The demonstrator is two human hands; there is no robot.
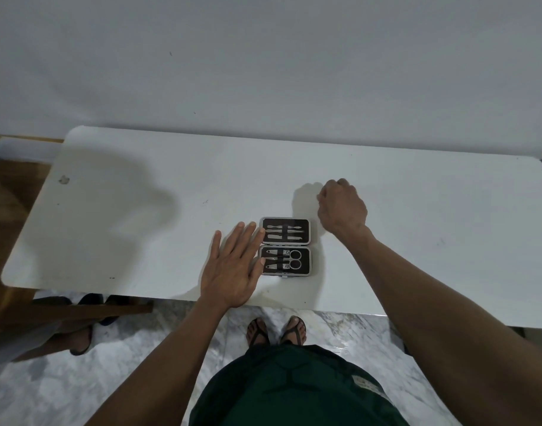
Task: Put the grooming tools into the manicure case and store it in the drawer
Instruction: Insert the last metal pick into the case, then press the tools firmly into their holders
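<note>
The manicure case [285, 246] lies open on the white table [140, 210], both dark-lined halves facing up. The far half holds several slim metal tools [285, 232]. The near half holds clippers and small scissors [283, 260]. My left hand [232, 265] rests flat beside the case on its left, fingers spread, fingertips touching the case's left edge. My right hand [342, 206] hovers beyond the case's right corner with fingers curled under; whether it holds something is hidden.
The white wall stands right behind the table. A wooden piece of furniture [5, 241] is at the left, with sandals under it. My feet [275, 330] stand on a marble floor below the table's front edge. No drawer shows.
</note>
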